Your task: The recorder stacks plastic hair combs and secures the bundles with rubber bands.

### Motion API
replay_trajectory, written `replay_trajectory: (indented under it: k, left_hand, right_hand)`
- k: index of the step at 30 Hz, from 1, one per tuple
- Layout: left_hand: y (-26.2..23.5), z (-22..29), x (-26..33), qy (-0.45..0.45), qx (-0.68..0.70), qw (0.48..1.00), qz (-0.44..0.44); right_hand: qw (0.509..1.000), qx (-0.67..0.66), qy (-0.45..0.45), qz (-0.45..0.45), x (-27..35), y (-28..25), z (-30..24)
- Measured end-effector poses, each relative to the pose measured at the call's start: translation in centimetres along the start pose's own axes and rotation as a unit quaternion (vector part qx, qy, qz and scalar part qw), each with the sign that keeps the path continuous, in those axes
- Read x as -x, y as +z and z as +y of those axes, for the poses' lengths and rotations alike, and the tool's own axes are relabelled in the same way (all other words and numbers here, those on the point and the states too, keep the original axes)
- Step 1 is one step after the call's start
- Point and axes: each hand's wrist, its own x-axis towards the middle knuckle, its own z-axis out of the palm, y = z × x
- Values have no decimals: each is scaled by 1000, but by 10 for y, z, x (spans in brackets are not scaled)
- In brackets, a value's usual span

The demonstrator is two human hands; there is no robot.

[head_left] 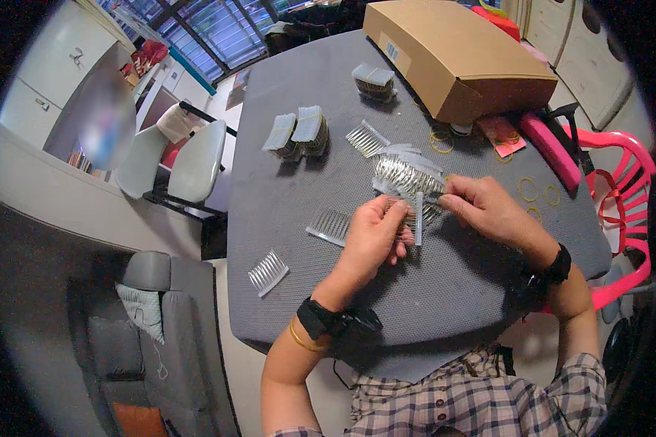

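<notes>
Over the middle of the table, my left hand (368,237) is closed on a hair comb (418,218) with thin wire teeth and a clear strip along one edge. Just to its right, my right hand (485,206) pinches at the comb pile's edge; what lies between those fingertips is too small to make out. Beyond both hands spreads a heap of similar combs (408,169), with one comb (366,138) at its far left end. Another comb (326,226) lies partly behind my left hand. A single comb (268,272) rests apart near the table's left edge.
Two banded comb stacks (310,132) stand at the left, and a third stack (374,81) farther back. A cardboard box (455,58) occupies the far right. Yellow rubber bands (528,190), a pink case (550,149) and a pink chair (634,164) are along the right side.
</notes>
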Motion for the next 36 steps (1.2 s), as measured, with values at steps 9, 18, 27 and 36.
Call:
replay_trajectory:
  k: [9,18,27,36]
  left_hand:
    - [1,-1,2,16,-24,1000,10]
    - [3,-5,1,18,-47,998,26]
    - [4,-9,1,42,-57,997,30]
    - [6,-7,2,43,-61,996,38]
  right_hand:
    - [997,76,-8,14,0,7,4]
    - [986,160,-8,51,3,22,12]
    - [982,170,-46,71,4,24,13]
    - [978,196,-35,59,4,24,13]
